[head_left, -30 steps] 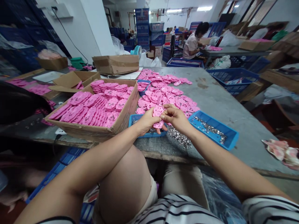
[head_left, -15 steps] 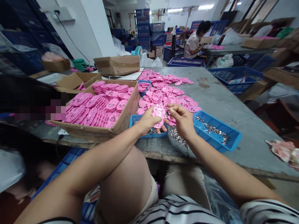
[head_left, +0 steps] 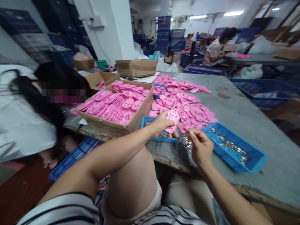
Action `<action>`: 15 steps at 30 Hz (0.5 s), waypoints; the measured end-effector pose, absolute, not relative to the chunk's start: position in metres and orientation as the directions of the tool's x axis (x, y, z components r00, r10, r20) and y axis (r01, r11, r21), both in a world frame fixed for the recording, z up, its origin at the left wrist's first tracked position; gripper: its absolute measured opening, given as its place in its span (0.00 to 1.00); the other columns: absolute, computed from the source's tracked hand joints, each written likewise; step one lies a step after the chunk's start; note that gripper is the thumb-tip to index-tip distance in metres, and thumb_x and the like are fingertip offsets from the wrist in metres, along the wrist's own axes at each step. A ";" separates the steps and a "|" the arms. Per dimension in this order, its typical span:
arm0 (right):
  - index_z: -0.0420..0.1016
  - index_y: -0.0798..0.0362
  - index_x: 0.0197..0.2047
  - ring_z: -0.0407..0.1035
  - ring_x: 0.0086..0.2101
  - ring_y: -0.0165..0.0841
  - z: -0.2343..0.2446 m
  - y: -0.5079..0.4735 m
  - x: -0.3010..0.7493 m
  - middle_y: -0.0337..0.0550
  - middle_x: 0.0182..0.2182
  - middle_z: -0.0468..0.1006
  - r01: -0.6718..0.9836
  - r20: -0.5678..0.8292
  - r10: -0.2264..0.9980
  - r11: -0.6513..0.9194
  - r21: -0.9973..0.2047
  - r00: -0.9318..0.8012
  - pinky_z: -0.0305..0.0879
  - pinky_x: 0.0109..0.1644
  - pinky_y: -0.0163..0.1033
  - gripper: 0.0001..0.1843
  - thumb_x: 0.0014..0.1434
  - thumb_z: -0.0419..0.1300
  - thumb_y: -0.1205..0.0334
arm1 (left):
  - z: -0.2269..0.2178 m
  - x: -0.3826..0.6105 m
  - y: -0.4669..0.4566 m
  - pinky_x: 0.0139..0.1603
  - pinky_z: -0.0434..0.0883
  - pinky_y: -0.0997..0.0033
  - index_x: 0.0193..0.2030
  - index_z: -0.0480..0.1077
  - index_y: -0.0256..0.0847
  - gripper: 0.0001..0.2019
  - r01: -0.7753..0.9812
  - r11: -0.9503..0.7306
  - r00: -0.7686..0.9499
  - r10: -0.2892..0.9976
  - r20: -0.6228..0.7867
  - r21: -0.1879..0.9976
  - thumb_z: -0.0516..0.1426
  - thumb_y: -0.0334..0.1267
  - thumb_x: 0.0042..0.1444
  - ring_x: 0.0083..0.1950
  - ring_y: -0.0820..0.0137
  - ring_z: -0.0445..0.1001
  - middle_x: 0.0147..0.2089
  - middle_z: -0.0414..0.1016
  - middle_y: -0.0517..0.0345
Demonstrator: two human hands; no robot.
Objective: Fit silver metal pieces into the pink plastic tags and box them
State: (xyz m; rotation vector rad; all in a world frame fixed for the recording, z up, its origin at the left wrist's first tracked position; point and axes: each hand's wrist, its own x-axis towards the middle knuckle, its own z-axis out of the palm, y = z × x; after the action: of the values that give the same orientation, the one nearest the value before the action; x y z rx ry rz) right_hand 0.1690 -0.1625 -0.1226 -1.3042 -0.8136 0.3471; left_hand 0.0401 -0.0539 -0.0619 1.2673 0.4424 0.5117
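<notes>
My left hand (head_left: 161, 125) grips a flat pink plastic piece (head_left: 172, 120) with small holes, thumb on its face, above a blue tray (head_left: 144, 121) of small metal parts. To its right, my right hand (head_left: 201, 144) is closed with thumb and forefinger together; whatever lies between the fingertips is too small to make out. Below and between the hands is a loose pile of shiny metal parts (head_left: 185, 142). A longer blue tray (head_left: 254, 165) with more metal parts stands just right of my right hand. Loose pink pieces (head_left: 187, 107) are heaped behind both hands.
A cardboard box (head_left: 131, 129) packed with stacked pink pieces stands on the grey table (head_left: 234, 109) at left. Beside it a person in white (head_left: 25, 122) bends forward. Another person (head_left: 212, 54) sits at a far table. Blue crates (head_left: 269, 84) stand beyond the right edge.
The view has swung left, showing more of the person beside me. My right hand has drawn away from the pink piece, down and to the right. My left hand keeps its hold.
</notes>
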 end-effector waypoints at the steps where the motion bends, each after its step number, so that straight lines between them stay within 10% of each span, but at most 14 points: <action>1: 0.76 0.51 0.26 0.64 0.26 0.32 -0.126 -0.166 0.170 0.40 0.25 0.75 0.223 0.333 0.657 0.248 -0.943 0.676 0.61 0.31 0.38 0.15 0.47 0.66 0.47 | -0.063 0.041 -0.053 0.16 0.64 0.79 0.43 0.56 0.41 0.21 -0.116 0.223 0.812 0.582 -0.037 0.968 0.54 0.30 0.39 0.19 0.68 0.75 0.26 0.78 0.57; 15: 0.77 0.49 0.23 0.74 0.30 0.41 -0.168 -0.186 0.172 0.46 0.27 0.80 0.419 0.309 0.877 0.140 -0.897 0.369 0.72 0.37 0.45 0.16 0.49 0.63 0.45 | -0.054 0.046 -0.039 0.23 0.72 0.75 0.45 0.59 0.40 0.21 -0.199 0.331 0.751 0.656 -0.073 0.922 0.57 0.24 0.43 0.24 0.68 0.78 0.28 0.75 0.62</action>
State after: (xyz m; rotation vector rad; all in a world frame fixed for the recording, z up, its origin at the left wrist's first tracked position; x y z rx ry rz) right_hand 0.1716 -0.1864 -0.1678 -1.4735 -1.2364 0.4965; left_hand 0.0462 -0.0389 -0.0542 1.1002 0.4827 0.5878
